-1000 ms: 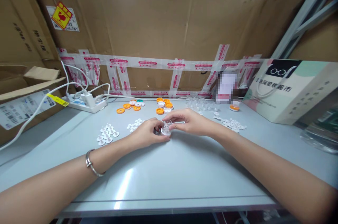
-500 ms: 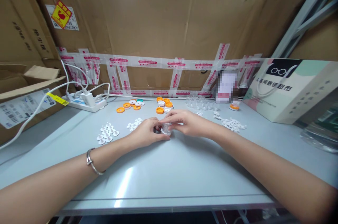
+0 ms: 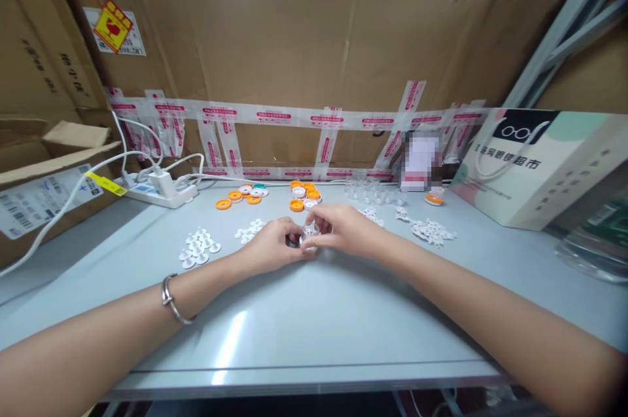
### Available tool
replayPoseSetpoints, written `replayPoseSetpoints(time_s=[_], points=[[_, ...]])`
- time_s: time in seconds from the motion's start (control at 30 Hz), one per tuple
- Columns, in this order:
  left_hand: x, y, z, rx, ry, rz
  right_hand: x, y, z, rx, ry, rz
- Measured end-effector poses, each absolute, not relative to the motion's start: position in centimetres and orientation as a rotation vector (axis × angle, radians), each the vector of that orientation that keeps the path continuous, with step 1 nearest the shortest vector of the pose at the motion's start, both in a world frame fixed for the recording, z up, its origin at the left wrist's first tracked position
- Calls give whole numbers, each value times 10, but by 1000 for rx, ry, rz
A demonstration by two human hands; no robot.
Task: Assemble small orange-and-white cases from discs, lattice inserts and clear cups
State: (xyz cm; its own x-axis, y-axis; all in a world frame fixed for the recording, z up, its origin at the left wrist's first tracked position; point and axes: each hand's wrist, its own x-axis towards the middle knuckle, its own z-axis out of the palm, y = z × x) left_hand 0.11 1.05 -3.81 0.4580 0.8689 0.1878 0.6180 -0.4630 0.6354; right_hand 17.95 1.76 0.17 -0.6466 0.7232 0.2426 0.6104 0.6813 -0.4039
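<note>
Two hands, one small clear round piece, whitish inside, mid-table. Left hand and right hand both have their grip pinched round it. One bag far right; white stemmed bits, left, are too bunched to count.

small clear-and-white round piece, upright, between both hands' fingers
</note>
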Motion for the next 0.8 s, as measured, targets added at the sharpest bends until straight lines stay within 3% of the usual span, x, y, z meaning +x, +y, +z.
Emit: replayPoseSetpoints(time_s=[0.3,0.7,0.8], points=[[1,10,-40,2226,1213,718,170,20,-13,-1167,-2254,529],[-13,3,10,1842,1040,964,166,10,-11,-619,-1366,1817],[-14,3,11,1792,974,950,158,0,-14,-527,-1214,1905]])
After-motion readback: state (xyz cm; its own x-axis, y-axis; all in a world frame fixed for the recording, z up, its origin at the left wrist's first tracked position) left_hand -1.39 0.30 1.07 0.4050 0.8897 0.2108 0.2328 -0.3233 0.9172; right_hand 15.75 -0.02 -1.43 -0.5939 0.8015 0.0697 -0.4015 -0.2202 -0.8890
